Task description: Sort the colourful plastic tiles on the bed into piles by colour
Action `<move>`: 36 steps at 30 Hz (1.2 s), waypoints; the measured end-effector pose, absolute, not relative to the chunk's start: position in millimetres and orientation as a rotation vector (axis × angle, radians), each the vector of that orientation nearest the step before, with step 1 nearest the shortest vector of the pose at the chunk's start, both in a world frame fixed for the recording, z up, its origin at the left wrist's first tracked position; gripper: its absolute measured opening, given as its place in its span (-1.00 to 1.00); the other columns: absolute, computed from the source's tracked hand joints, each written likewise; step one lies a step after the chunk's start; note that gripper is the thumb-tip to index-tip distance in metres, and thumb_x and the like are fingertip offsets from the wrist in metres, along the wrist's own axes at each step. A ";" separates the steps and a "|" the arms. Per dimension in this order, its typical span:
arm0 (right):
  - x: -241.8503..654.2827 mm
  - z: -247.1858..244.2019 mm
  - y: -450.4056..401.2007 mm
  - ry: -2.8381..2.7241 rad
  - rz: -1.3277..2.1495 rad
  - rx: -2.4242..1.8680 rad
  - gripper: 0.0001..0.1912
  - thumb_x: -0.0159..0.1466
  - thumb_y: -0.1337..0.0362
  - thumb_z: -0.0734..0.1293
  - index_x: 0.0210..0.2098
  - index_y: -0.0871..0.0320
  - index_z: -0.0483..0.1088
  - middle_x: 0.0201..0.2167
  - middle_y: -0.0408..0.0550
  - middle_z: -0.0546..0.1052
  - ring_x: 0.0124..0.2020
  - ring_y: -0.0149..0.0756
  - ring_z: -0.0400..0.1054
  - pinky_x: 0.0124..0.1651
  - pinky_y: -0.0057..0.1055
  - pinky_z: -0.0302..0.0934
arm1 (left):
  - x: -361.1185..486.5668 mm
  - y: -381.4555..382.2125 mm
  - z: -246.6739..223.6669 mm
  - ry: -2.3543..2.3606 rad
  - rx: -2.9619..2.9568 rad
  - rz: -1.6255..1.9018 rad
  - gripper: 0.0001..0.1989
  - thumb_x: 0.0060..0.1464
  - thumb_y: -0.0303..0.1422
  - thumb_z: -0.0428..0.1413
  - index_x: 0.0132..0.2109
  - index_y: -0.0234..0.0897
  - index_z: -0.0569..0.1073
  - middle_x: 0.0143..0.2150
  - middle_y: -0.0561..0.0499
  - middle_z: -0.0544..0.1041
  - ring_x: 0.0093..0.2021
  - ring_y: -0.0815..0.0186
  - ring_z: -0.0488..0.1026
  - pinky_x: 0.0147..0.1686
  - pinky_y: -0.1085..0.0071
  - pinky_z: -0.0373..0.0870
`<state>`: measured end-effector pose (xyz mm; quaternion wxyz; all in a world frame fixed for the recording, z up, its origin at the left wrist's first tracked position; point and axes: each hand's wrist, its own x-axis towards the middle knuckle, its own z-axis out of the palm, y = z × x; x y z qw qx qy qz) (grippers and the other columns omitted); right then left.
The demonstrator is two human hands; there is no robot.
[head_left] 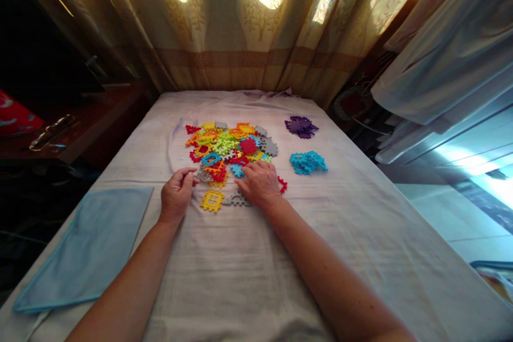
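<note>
Grip I cannot tell for either — the left hand (176,192) curls beside the pile of toothed pieces (224,144) on the pale sheet (224,278); the right hand (260,184) is over the pile's near edge.

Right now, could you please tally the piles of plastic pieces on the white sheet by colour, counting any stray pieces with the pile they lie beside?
Mixed-colour pile: 1
Purple pile: 1
Blue pile: 1
Total: 3 piles
</note>
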<state>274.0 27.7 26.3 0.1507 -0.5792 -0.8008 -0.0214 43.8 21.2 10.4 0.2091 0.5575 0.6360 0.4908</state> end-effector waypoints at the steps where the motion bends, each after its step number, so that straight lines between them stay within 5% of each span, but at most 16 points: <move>1: 270.0 25.9 28.7 -2.304 -0.064 -1.691 -0.67 0.32 0.02 0.31 -0.11 0.11 0.51 -0.06 0.06 0.55 0.02 -0.10 0.26 0.05 -0.18 0.03 | 43.8 21.0 10.6 1.767 1.553 1.364 -0.65 0.09 -0.16 0.01 -0.13 -0.25 0.55 -0.46 0.06 0.58 -0.43 0.34 0.50 -0.37 0.46 0.40; 14: 265.7 28.9 31.7 -2.336 -0.071 -1.731 -0.70 0.42 0.26 0.17 -0.22 0.13 0.54 -0.12 0.06 0.57 -0.09 -0.16 0.33 -0.04 -0.20 0.05 | 44.6 19.9 13.0 1.785 1.531 1.348 -0.66 0.10 -0.17 0.01 -0.12 -0.24 0.55 -0.45 0.06 0.59 -0.41 0.33 0.52 -0.37 0.46 0.41; 21: 266.1 28.7 32.3 -2.305 -0.031 -1.776 -0.67 0.30 0.03 0.34 -0.12 0.13 0.52 -0.07 0.14 0.52 0.00 -0.04 0.30 0.00 -0.15 0.09 | 44.3 20.8 12.9 1.800 1.537 1.334 -0.66 0.10 -0.17 0.01 -0.12 -0.24 0.55 -0.44 0.05 0.59 -0.40 0.33 0.52 -0.34 0.45 0.43; 36: 278.4 34.9 42.5 -2.199 -0.151 -1.774 -0.70 0.43 0.28 0.14 -0.23 0.15 0.50 -0.22 0.08 0.57 -0.17 -0.16 0.36 -0.14 -0.28 0.04 | 47.4 19.0 17.8 1.806 1.489 1.332 -0.69 0.08 -0.21 0.02 -0.14 -0.25 0.55 -0.45 0.06 0.59 -0.40 0.33 0.53 -0.34 0.45 0.46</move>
